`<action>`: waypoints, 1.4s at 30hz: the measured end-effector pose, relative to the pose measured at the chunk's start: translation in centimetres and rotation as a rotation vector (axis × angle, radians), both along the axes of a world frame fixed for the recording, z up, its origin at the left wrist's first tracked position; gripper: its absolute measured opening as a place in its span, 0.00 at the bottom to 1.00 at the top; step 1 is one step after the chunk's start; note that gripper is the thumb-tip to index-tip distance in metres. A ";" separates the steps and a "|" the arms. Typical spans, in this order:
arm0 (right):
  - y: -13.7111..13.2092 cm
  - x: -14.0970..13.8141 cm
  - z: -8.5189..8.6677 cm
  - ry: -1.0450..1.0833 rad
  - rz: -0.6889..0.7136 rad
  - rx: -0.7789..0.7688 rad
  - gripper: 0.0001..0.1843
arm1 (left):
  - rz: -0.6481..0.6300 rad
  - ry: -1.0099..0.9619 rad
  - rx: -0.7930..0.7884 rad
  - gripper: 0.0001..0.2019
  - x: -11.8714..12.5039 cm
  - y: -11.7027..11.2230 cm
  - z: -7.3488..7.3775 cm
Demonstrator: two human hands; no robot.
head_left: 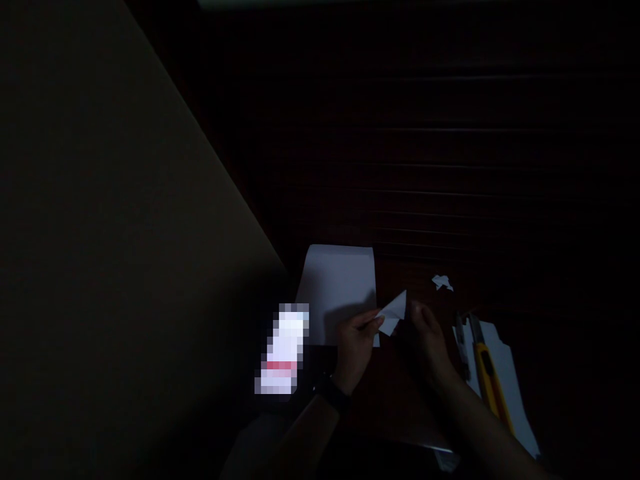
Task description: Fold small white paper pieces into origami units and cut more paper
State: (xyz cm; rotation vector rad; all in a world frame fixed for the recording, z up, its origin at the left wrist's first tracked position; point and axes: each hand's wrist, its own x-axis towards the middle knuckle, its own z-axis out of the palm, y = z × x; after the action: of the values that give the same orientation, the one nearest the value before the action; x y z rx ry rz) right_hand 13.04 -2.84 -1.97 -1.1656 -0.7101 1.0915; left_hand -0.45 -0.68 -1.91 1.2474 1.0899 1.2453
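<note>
The scene is very dark. My left hand point(356, 340) and my right hand point(429, 337) hold a small folded piece of white paper point(394, 312) between them, just above a dark wooden table point(450, 200). The left thumb and fingers pinch its left corner. My right fingers close on its right edge. A dark watch sits on my left wrist. A larger white sheet point(340, 287) lies flat on the table just behind my left hand.
A small crumpled scrap of white paper point(442, 283) lies to the right. A yellow utility knife point(487, 380) and a dark pen rest on more white paper at lower right. A blurred bright object point(285, 350) lies at left. A dim wall fills the left.
</note>
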 end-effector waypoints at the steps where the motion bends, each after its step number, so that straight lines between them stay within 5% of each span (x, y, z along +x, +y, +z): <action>1: 0.0 -0.1 0.1 -0.027 -0.042 0.010 0.16 | 0.006 0.012 -0.001 0.13 0.0 0.0 0.0; 9: -0.4 0.0 0.5 -0.325 -0.005 0.053 0.14 | -0.118 0.137 0.048 0.15 -0.1 -0.3 0.4; 29: -0.7 0.3 0.7 -0.305 0.086 0.016 0.20 | -0.182 0.079 0.024 0.16 -0.4 0.4 0.3; 34: -0.4 0.7 0.4 -0.378 0.099 0.061 0.13 | -0.283 -0.013 -0.037 0.15 -0.3 0.3 0.5; 42: -0.2 0.4 0.1 -0.535 0.129 0.127 0.09 | -0.246 -0.020 -0.049 0.13 -0.4 0.4 0.0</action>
State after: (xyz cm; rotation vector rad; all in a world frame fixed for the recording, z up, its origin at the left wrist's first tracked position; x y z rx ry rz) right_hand 13.46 -2.99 -1.85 -1.3280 -1.2655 0.8247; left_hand -0.82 -0.30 -1.95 1.2865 0.9162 1.0360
